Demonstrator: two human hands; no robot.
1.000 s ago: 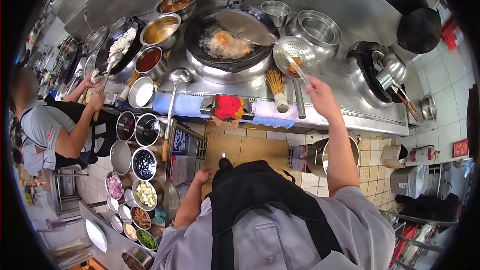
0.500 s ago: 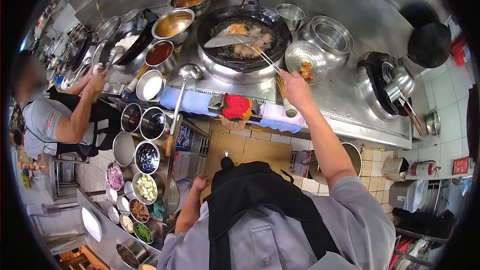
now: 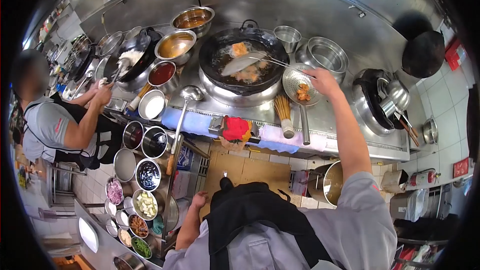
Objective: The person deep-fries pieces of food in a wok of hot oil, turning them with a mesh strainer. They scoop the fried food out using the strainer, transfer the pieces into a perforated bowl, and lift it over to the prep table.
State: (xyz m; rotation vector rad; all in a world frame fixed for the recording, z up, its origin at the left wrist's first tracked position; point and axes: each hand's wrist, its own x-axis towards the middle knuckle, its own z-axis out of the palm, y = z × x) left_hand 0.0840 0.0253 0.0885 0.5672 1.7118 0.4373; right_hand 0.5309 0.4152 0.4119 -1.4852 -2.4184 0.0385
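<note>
My right hand (image 3: 324,81) is closed round the handle of a wide metal skimmer (image 3: 243,63), whose blade lies in the oil of the big black wok (image 3: 212,72). Pieces of fried food (image 3: 240,49) float in bubbling oil around the blade. Just below my right hand, a perforated ladle (image 3: 292,77) rests with a few browned pieces (image 3: 303,92) in it. My left hand (image 3: 199,199) hangs low beside my body, near the rack of bowls, its fingers loosely curled and too small to make out.
Bowls of orange liquid (image 3: 175,45) and red sauce (image 3: 162,73) stand left of the wok. A bamboo brush (image 3: 283,115) lies at the counter's front. At far left, a co-worker (image 3: 65,127) stirs another wok. Ingredient bowls (image 3: 146,205) line the lower left.
My right hand has moved right and swung the skimmer across the wok, above the perforated ladle. The view has shifted. The co-worker keeps stirring.
</note>
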